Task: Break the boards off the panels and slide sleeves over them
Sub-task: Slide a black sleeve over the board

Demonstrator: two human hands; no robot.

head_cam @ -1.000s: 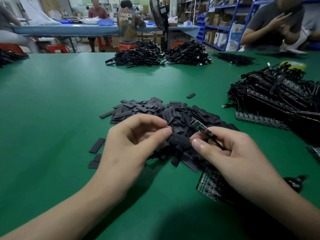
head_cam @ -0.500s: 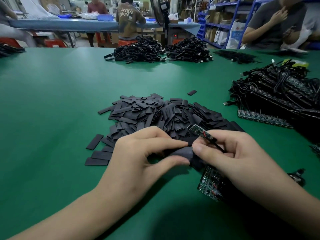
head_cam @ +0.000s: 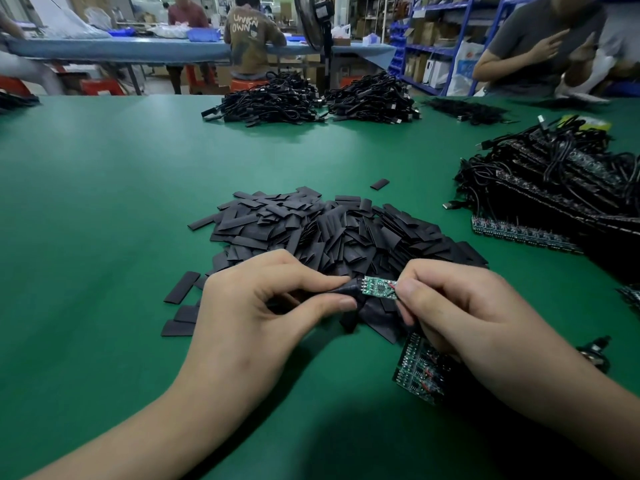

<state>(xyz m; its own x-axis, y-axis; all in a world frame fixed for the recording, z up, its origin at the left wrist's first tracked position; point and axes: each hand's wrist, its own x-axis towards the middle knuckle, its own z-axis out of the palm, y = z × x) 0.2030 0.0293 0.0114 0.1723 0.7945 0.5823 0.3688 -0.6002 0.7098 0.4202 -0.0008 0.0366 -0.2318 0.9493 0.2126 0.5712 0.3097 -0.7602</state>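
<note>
My left hand (head_cam: 256, 306) pinches a black sleeve (head_cam: 346, 292) between thumb and forefinger. My right hand (head_cam: 460, 313) pinches a small green board (head_cam: 379, 286) by its wired end. The board's free end sits at the sleeve's mouth; most of the board is still bare. Both hands hover just in front of a big heap of flat black sleeves (head_cam: 329, 233). A green panel of boards (head_cam: 419, 370) lies on the table under my right wrist, partly hidden.
The green table (head_cam: 104, 202) holds a stack of wired panels (head_cam: 561, 195) at the right and two cable heaps (head_cam: 311, 98) at the far edge. Loose sleeves (head_cam: 180, 303) lie left of my left hand. People sit at the far side.
The board has swung from pointing up and left to lying level, its tip now meeting the sleeve. My left hand has shifted the sleeve toward it.
</note>
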